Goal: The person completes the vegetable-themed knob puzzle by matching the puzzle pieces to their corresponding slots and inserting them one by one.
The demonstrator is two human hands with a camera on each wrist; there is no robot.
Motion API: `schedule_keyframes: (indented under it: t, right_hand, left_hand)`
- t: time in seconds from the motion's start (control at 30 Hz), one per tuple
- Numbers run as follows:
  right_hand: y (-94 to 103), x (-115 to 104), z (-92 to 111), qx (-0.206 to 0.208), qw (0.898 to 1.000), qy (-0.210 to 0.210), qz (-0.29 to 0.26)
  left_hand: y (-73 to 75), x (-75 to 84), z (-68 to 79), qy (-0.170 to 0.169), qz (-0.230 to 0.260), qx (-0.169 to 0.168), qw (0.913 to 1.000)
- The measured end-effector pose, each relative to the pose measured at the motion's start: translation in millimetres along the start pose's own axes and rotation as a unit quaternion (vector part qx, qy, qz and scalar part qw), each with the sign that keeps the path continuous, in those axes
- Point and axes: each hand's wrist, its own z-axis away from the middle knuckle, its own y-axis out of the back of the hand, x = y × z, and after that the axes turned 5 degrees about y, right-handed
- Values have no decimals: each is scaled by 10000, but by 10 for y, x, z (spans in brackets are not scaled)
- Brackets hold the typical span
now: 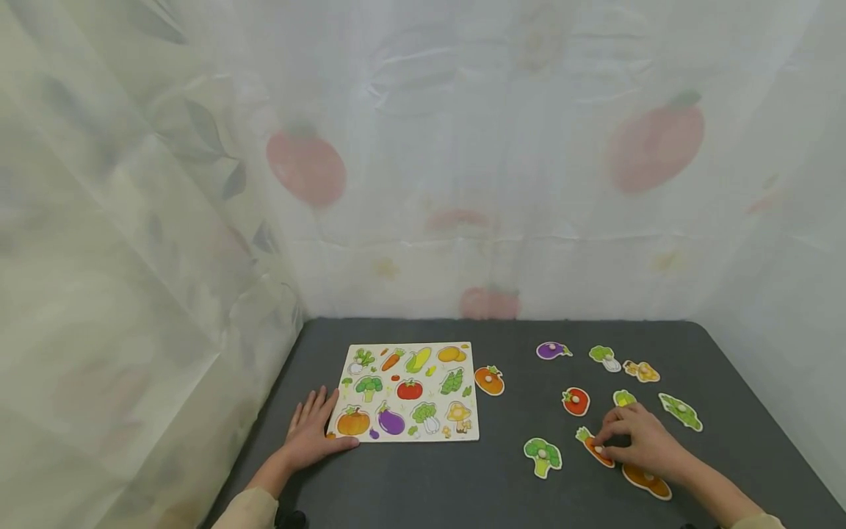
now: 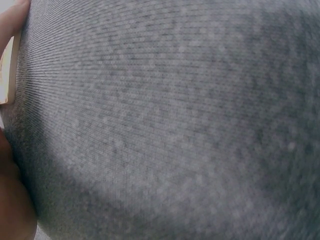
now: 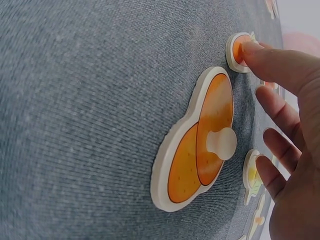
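Note:
My left hand (image 1: 311, 437) rests spread at the front left corner of a white vegetable puzzle board (image 1: 469, 433). Its thumb lies along the board's front edge. In the left wrist view, only parts of this hand and a sliver of the board (image 2: 10, 75) show. On the right, my right hand (image 1: 641, 441) pinches a carrot puzzle piece (image 1: 588, 437) between thumb and index finger, the piece flat on the cloth. The other fingers are loosely bent. Just beside that hand lies a brown-orange potato piece (image 3: 190, 150) with a round knob.
Other knobbed pieces lie around the right hand: broccoli (image 1: 543, 457), tomato (image 1: 576, 402), corn (image 1: 623, 397), peas (image 1: 681, 411), mushroom (image 1: 644, 372), bok choy (image 1: 604, 358) and eggplant (image 1: 552, 350). A pumpkin piece (image 1: 490, 380) sits by the board's right edge. Printed curtains surround the dark grey table (image 1: 429, 485).

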Motion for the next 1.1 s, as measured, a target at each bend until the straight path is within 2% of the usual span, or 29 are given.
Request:
schedule_keyframes:
  t: [0.33, 0.57, 0.9, 1.1]
  right_hand:
    - [-21, 38, 7, 220, 9985, 458, 196]
    - [-21, 56, 14, 375, 9966, 650, 341]
    - [2, 28, 13, 399, 9945, 936, 259]
    - [-14, 49, 13, 511, 9927, 1034, 354]
  left_hand:
    - [15, 13, 7, -48, -82, 43, 9999]
    - [30, -8, -17, 133, -252, -205, 9994]
    - [-52, -92, -30, -87, -81, 50, 9999]
    - [4, -22, -3, -75, -53, 9, 10000]
